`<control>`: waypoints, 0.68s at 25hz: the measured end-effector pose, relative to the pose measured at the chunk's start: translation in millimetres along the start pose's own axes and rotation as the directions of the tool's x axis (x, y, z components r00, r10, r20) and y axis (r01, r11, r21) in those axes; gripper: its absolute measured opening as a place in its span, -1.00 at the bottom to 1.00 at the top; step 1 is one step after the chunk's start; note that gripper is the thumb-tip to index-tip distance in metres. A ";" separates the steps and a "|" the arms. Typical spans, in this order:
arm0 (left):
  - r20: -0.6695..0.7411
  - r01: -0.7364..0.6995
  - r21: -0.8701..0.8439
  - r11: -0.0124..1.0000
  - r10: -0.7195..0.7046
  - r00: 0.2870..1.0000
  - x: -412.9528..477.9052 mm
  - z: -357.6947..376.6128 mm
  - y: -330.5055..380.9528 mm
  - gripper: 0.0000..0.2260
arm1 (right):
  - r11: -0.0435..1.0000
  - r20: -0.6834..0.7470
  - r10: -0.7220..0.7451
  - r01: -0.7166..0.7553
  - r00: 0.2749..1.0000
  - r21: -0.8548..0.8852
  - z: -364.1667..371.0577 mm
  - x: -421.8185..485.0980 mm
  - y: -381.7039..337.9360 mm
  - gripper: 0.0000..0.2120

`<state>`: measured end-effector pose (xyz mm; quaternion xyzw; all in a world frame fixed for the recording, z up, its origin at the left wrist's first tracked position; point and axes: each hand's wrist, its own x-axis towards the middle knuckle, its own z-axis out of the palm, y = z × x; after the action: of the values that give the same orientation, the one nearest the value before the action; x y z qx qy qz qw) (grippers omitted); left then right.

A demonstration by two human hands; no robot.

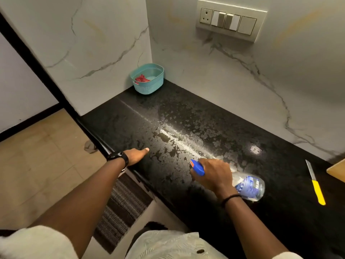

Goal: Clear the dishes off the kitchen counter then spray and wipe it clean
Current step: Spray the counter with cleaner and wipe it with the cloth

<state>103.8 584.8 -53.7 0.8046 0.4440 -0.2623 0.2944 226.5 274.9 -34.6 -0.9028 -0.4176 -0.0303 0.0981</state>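
The black granite counter (pixel 214 113) is wet, with patches of spray liquid spread over its middle. My right hand (pixel 212 174) grips the neck of a clear spray bottle (pixel 250 186) with a blue label and a blue nozzle that points left over the counter. My left hand (pixel 135 156) rests on the counter's front edge, thumb stretched out onto the top; its fingers hang over the edge out of sight. No dishes show on the counter.
A teal basket (pixel 147 79) with something red inside stands in the back corner. A yellow-handled knife (pixel 315 182) lies at the right, beside the corner of a wooden board (pixel 337 170). A socket and switch panel (pixel 229 19) is on the wall. A striped mat (pixel 121 208) lies below.
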 end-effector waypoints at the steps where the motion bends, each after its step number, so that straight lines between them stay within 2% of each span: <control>1: 0.029 -0.015 -0.024 1.000 0.016 0.999 2.0 -1.3 -1.4 -0.15 | 0.999 -0.007 -0.046 0.046 0.999 0.003 4.7 -1.0 -11.6 -0.64; 5: 0.087 -0.044 -0.069 0.997 0.050 0.995 12.4 -10.0 -3.6 -0.10 | 0.972 0.054 -0.235 0.234 0.970 0.022 22.3 -13.0 -56.8 -0.52; 9: 0.156 -0.068 -0.127 0.990 0.087 0.984 10.0 -19.0 16.1 -0.33 | 0.968 0.085 -0.248 0.245 0.965 0.049 17.9 -20.1 -61.3 -0.57; 11: 0.221 -0.083 -0.145 0.986 0.114 0.969 14.1 -18.2 25.0 -0.35 | 0.992 0.077 -0.130 0.129 0.989 0.017 10.2 -22.4 -45.9 -0.55; 13: 0.259 -0.082 -0.131 0.988 0.114 0.959 19.5 -15.9 32.4 -0.36 | 0.999 0.047 0.046 -0.046 0.998 0.013 0.8 -16.1 -25.2 -0.47; 15: 0.284 -0.093 -0.088 0.992 0.114 0.952 20.9 -16.3 36.8 -0.40 | 0.972 -0.046 0.232 -0.229 0.972 0.053 -10.1 -3.2 -7.4 -0.44; 17: 0.312 -0.132 -0.029 0.991 0.135 0.941 25.6 -16.8 39.1 -0.43 | 0.912 -0.078 0.403 -0.394 0.912 0.115 -19.3 8.1 7.5 -0.45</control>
<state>152.5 594.1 -50.2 0.7800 0.3372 -0.3642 0.3812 238.0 272.3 -15.8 -0.9606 -0.2201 -0.0345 0.1664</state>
